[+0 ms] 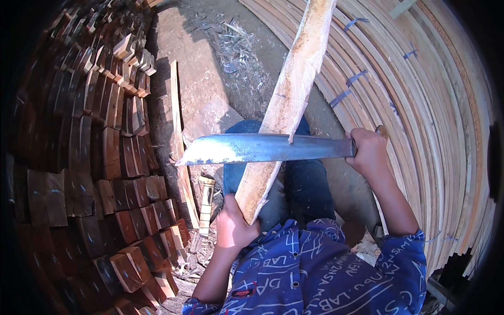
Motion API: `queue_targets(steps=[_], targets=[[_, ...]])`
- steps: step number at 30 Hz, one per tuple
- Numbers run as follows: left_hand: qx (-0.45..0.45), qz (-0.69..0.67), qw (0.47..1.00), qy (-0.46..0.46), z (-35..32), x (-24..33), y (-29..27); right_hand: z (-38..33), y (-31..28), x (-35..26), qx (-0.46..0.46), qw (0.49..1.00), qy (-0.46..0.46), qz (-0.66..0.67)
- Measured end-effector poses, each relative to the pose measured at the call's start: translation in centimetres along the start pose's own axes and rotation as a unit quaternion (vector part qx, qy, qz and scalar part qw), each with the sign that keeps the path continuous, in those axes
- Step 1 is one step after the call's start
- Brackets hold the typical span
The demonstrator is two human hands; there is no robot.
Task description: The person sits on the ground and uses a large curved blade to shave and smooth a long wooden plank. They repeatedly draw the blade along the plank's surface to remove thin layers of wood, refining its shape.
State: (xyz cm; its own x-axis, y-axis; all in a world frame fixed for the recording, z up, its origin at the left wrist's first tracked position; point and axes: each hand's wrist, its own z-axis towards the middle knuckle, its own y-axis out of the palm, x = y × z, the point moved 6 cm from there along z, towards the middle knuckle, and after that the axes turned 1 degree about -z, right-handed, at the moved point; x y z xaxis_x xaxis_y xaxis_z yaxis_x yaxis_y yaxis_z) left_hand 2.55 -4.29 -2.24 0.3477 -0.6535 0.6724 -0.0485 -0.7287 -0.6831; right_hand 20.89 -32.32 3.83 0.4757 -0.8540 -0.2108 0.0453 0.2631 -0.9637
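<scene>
My right hand [369,150] is closed round the handle of a machete [310,148], whose broad steel blade points left across my knees. Under the blade runs a long, rough-edged wooden plank [295,79], slanting from my lap up to the top edge of the view. My left hand [234,222] grips the plank's near end, thumb toward its face. The blade crosses over the plank; whether its edge touches the wood I cannot tell.
Stacked wooden blocks [111,152] fill the left side. Long bundled boards [420,105] tied with blue strips lie on the right. A thin wooden strip [181,142] and a yellow cylindrical object [206,205] lie left of my legs. Wood shavings [236,47] are scattered on the ground ahead.
</scene>
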Motion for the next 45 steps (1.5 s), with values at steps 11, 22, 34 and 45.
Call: queue_targets(steps=[11,22,34,45], targets=[[0.037,0.042,0.998,-0.015,-0.8,0.1,-0.7,3.8,0.2,-5.4,0.023,0.997,-0.064,-0.031],[0.016,-0.005,1.000,-0.020,0.3,0.7,0.3,1.6,1.7,-5.3,-0.070,0.996,0.046,0.042],[0.009,-0.035,0.999,0.002,0.2,0.1,-0.3,4.0,0.0,-1.2,0.029,0.998,-0.037,-0.043],[0.011,-0.016,1.000,-0.024,0.3,0.2,-0.1,3.2,0.5,-6.4,-0.019,0.992,-0.114,-0.044]])
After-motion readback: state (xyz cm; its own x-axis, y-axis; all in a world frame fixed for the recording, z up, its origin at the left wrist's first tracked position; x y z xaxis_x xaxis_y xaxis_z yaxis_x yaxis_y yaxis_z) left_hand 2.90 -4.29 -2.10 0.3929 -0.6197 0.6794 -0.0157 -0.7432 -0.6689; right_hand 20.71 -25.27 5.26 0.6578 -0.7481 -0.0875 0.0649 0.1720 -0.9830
